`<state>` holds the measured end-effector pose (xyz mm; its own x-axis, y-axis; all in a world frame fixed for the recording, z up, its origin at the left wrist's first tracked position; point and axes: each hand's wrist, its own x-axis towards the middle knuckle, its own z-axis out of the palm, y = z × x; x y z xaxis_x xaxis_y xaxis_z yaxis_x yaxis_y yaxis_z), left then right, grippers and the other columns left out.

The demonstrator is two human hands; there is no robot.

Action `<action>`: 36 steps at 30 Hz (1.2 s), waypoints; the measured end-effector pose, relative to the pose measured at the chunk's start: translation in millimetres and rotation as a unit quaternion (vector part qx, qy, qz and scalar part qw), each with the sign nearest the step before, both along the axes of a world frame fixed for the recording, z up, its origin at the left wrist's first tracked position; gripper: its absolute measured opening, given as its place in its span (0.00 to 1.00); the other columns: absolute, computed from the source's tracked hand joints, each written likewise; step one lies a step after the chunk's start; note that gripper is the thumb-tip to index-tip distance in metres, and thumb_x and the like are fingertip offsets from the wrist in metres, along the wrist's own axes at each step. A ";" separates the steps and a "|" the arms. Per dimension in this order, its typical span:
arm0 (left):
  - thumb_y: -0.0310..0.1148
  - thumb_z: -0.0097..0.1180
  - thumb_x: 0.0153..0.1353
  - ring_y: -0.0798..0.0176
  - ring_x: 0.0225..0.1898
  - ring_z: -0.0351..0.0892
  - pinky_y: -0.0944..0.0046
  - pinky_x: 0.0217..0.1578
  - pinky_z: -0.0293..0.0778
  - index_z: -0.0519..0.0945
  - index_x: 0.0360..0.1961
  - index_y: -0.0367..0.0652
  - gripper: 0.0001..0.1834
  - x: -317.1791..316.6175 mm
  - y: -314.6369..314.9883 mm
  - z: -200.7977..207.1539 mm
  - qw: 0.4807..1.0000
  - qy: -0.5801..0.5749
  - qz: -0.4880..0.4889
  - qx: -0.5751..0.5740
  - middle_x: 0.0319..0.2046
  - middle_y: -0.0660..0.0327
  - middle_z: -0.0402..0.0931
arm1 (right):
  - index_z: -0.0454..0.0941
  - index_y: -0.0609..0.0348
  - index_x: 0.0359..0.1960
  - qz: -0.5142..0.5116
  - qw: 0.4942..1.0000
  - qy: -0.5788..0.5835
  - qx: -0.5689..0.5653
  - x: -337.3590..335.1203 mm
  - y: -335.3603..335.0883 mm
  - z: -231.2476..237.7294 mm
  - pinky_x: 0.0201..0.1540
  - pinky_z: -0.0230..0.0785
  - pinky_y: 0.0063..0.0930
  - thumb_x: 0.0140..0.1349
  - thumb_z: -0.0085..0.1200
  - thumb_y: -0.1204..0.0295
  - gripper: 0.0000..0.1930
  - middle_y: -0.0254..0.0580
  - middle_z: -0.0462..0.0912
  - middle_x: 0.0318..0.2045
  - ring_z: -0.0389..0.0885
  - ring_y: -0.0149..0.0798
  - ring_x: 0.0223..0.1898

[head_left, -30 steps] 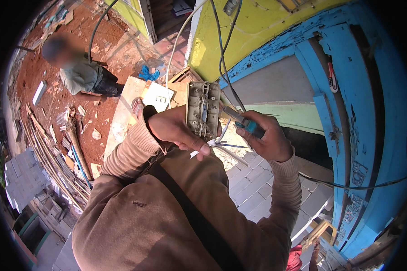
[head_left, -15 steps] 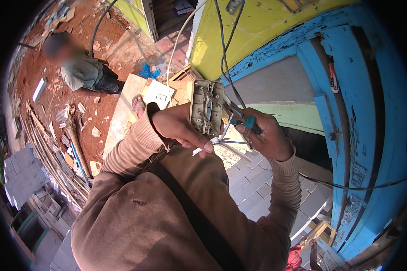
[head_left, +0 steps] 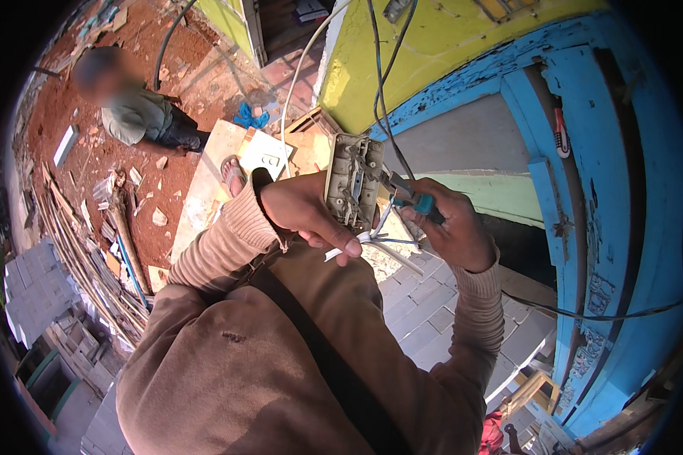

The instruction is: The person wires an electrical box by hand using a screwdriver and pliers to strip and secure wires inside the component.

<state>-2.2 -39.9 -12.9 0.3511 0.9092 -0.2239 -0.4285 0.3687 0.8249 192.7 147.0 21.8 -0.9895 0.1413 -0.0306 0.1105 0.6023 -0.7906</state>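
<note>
From where I'm standing, the left grip [head_left: 300, 208] has its thumb clamped on a white-sheathed cable [head_left: 366, 237] with splayed bluish-grey wires, and it's also got hold of a long beige plastic socket housing [head_left: 354, 178]. Right grip [head_left: 455, 227] is wrapped around teal-handled metal pliers [head_left: 425, 205], nearer the wire tips; one wire slants up-right toward it. The housing's just above the left thumb, long axis near upright, top leaning right.

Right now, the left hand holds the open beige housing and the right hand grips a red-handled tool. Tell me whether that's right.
Wrong in one colour: in the head view, the tool that the right hand grips has a teal handle, not a red one. The left hand does hold the open beige housing.
</note>
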 end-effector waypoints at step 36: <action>0.30 0.70 0.55 0.75 0.14 0.68 0.73 0.14 0.61 0.81 0.35 0.35 0.12 -1.0 5.8 -13.7 0.998 0.031 -0.055 0.003 0.23 0.58 0.82 | 0.74 0.65 0.40 0.019 0.996 -0.081 0.026 1.8 2.6 10.5 0.36 0.69 0.37 0.58 0.66 0.68 0.17 0.49 0.76 0.32 0.76 0.49 0.31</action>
<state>-3.2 -34.2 -26.5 0.4342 0.8674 -0.2432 -0.3331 0.4054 0.8513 194.5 149.7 32.3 -0.9769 0.1097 -0.1835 0.2103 0.6478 -0.7322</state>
